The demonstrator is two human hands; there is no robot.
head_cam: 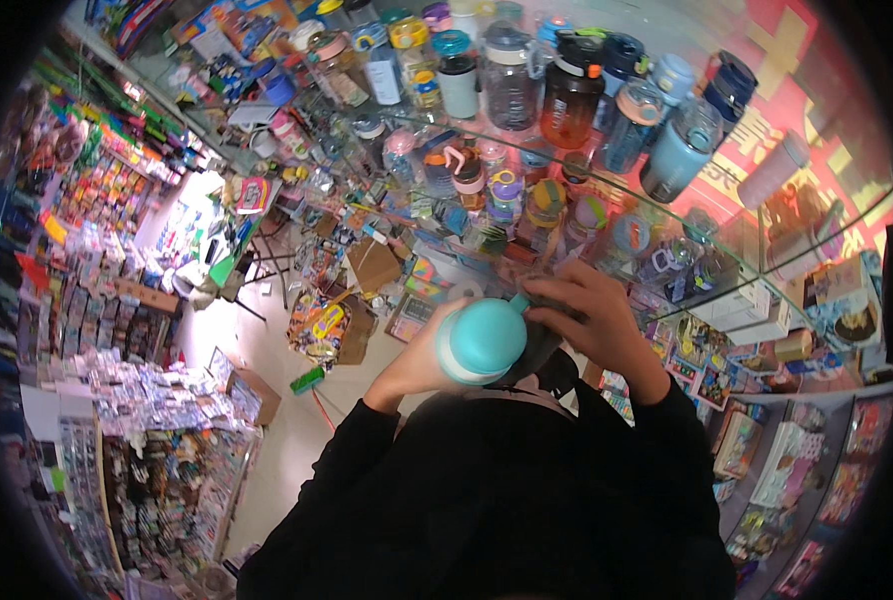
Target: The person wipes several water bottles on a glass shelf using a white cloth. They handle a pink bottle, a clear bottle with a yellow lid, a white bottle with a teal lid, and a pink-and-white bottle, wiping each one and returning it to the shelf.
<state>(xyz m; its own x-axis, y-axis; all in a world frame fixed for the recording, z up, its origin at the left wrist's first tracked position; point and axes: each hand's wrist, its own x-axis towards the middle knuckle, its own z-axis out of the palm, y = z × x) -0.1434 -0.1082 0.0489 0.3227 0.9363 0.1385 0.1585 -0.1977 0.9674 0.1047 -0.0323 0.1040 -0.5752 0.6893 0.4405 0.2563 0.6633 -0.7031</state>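
Note:
A bottle with a turquoise domed lid [488, 337] and a pale band under it is in my left hand [415, 361], whose fingers wrap its far side. Its lid faces up toward me, so most of the body is hidden. A small turquoise carry loop [520, 301] sticks out from the lid toward my right hand [589, 311]. My right hand is bent close beside the bottle, its fingers around what looks like a dark grey cloth [540, 343]. The fingertips come near the loop; whether they touch it is unclear.
Drink bottles, including a black-and-orange one [572, 90], stand on a glass shelf [604, 176] ahead, with more below. An open cardboard box [356, 330] and a green broom head [308, 380] are on the floor at left. Packed shelves [773, 465] line the right.

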